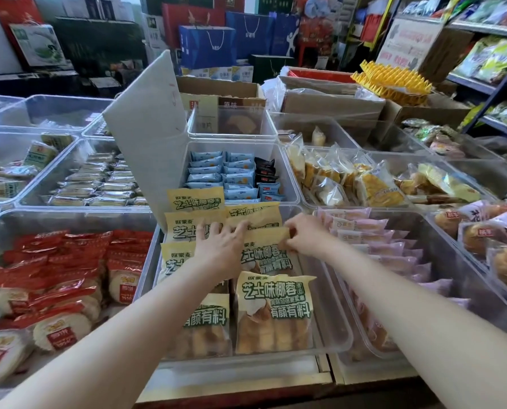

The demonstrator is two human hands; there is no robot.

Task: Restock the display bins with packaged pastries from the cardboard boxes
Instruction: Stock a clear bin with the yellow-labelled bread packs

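Observation:
Several yellow pastry packs with green lettering fill the clear bin (332,293) right in front of me, in two rows. My left hand (221,246) lies flat with spread fingers on the packs in the left row. My right hand (303,234) pinches the top edge of one yellow pastry pack (264,255) in the right row, which stands tilted between other packs. The nearest yellow pack (274,314) leans upright at the front. Cardboard boxes (329,103) stand behind the bins at the back.
Clear bins surround this one: red-wrapped round cakes (69,276) on the left, pink packs (373,237) on the right, blue packs (225,175) behind. A raised white lid (149,125) stands at the bin's back left. Shelves (488,54) line the right wall.

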